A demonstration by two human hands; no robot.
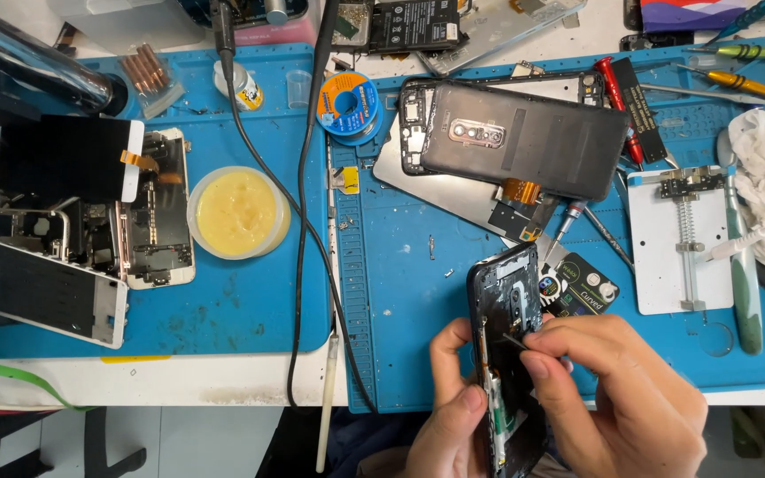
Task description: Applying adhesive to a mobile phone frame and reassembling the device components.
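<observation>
- The bench (223, 381), white at its near edge, carries two blue silicone work mats (223, 292) strewn with phone parts; the work goes on over the near edge of the right-hand mat.
- A large dark phone back shell with a camera window (524, 137) lies flat at the far side of that mat, well apart from the hands, its long axis running left to right.
- The opened black smartphone frame (508, 305) stands tilted on its edge in the lower middle, its long axis running from the person toward the far side of the bench (crosswise to the flat shell).
- The left hand (453, 416) grips the frame from its left side and below, fingers closed round its edge.
- The right hand (613, 389) lies to the frame's right, nearer the exposed inside, fingers pinched shut on a thin dark pointed tool (515, 339).
- The tool's tip points leftward into the frame's middle, touching it or just short (I cannot tell which).
</observation>
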